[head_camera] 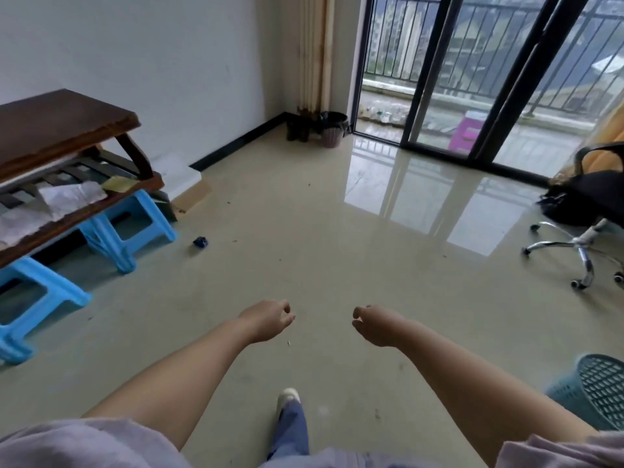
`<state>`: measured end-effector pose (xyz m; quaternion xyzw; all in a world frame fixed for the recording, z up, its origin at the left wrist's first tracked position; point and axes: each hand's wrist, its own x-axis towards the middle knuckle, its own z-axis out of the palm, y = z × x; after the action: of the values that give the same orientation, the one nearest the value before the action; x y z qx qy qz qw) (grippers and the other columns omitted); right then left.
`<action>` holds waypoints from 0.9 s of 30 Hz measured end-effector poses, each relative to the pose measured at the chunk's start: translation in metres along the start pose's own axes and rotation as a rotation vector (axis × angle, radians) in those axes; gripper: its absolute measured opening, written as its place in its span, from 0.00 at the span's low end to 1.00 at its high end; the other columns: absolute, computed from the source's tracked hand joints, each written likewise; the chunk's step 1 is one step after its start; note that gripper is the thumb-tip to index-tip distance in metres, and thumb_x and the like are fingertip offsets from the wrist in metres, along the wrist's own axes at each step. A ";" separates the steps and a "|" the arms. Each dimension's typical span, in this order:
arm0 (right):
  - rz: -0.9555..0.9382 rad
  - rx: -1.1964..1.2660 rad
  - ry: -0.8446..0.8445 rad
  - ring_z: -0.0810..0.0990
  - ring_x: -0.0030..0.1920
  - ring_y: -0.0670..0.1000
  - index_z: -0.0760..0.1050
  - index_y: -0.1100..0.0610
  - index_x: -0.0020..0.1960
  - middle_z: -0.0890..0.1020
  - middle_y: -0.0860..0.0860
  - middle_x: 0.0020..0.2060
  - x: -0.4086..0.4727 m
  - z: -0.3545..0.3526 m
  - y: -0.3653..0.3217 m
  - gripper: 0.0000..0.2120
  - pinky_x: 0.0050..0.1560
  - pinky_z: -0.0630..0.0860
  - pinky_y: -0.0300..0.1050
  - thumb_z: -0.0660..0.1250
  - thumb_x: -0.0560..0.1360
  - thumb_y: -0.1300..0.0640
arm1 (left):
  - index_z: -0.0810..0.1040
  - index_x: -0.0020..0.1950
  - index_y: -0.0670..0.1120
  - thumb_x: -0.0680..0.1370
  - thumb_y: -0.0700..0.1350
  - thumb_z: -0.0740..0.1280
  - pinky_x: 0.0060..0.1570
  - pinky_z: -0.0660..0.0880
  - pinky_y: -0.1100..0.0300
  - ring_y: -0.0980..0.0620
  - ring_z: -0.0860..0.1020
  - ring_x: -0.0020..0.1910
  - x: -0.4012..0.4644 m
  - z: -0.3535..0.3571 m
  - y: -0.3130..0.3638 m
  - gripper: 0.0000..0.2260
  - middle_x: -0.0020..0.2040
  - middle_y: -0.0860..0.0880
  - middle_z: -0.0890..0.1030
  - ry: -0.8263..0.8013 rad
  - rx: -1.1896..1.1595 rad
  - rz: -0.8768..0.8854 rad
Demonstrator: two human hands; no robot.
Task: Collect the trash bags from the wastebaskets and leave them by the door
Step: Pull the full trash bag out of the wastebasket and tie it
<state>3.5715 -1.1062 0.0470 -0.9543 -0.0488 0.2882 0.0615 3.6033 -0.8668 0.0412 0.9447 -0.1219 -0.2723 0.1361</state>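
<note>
A pink mesh wastebasket lined with a black trash bag stands in the far corner, beside the sliding glass door. A teal mesh wastebasket sits on the floor at the lower right, close to my right arm; no bag shows in it. My left hand and my right hand are both stretched out in front of me over the floor, fingers loosely curled, holding nothing. Both are far from the pink wastebasket.
A dark wooden table rests on blue plastic stools along the left wall. A black office chair on wheels stands at the right. A small blue scrap lies on the shiny tiled floor. My foot shows below.
</note>
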 end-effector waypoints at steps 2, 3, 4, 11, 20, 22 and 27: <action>0.025 0.027 -0.004 0.73 0.63 0.60 0.66 0.61 0.68 0.72 0.60 0.65 0.045 -0.031 0.007 0.19 0.63 0.70 0.49 0.51 0.82 0.52 | 0.73 0.62 0.46 0.81 0.54 0.55 0.56 0.71 0.55 0.44 0.75 0.59 0.045 -0.034 -0.002 0.17 0.63 0.44 0.77 -0.021 0.019 0.016; 0.039 0.040 -0.001 0.73 0.64 0.60 0.65 0.61 0.68 0.72 0.61 0.65 0.066 -0.047 0.010 0.19 0.63 0.69 0.48 0.51 0.82 0.53 | 0.73 0.63 0.45 0.81 0.53 0.55 0.56 0.71 0.56 0.44 0.75 0.60 0.066 -0.052 -0.002 0.17 0.63 0.44 0.77 -0.033 0.032 0.018; 0.046 0.049 0.009 0.73 0.64 0.60 0.65 0.62 0.68 0.72 0.61 0.65 0.087 -0.065 0.013 0.19 0.62 0.69 0.48 0.50 0.82 0.53 | 0.72 0.63 0.45 0.81 0.53 0.55 0.55 0.71 0.57 0.44 0.75 0.60 0.088 -0.071 -0.004 0.17 0.63 0.44 0.77 -0.037 0.043 0.024; 0.107 0.106 0.021 0.73 0.63 0.59 0.66 0.62 0.68 0.73 0.60 0.65 0.219 -0.164 0.046 0.19 0.61 0.69 0.47 0.51 0.82 0.52 | 0.73 0.62 0.46 0.81 0.54 0.55 0.58 0.72 0.54 0.44 0.75 0.59 0.240 -0.177 -0.013 0.17 0.62 0.44 0.77 -0.063 0.072 0.055; 0.090 0.079 0.036 0.73 0.63 0.60 0.66 0.61 0.68 0.73 0.61 0.64 0.422 -0.303 0.122 0.19 0.61 0.70 0.47 0.51 0.82 0.53 | 0.73 0.61 0.45 0.81 0.53 0.55 0.56 0.72 0.55 0.44 0.76 0.58 0.463 -0.292 0.005 0.17 0.61 0.44 0.78 -0.021 0.027 0.035; 0.073 0.056 0.036 0.73 0.63 0.60 0.66 0.61 0.68 0.73 0.61 0.64 0.464 -0.341 0.141 0.19 0.61 0.70 0.47 0.51 0.82 0.52 | 0.74 0.61 0.45 0.81 0.53 0.55 0.55 0.72 0.55 0.45 0.76 0.58 0.508 -0.318 0.012 0.16 0.60 0.45 0.79 -0.015 0.008 0.022; 0.053 -0.002 0.012 0.73 0.64 0.59 0.67 0.60 0.68 0.73 0.60 0.64 0.561 -0.420 0.169 0.19 0.61 0.69 0.47 0.51 0.82 0.51 | 0.74 0.59 0.46 0.81 0.53 0.56 0.53 0.72 0.56 0.46 0.77 0.57 0.601 -0.380 0.010 0.15 0.59 0.46 0.80 0.006 -0.044 -0.007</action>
<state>4.2804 -1.2380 0.0641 -0.9571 -0.0233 0.2839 0.0532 4.3037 -0.9866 0.0646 0.9427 -0.1121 -0.2724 0.1564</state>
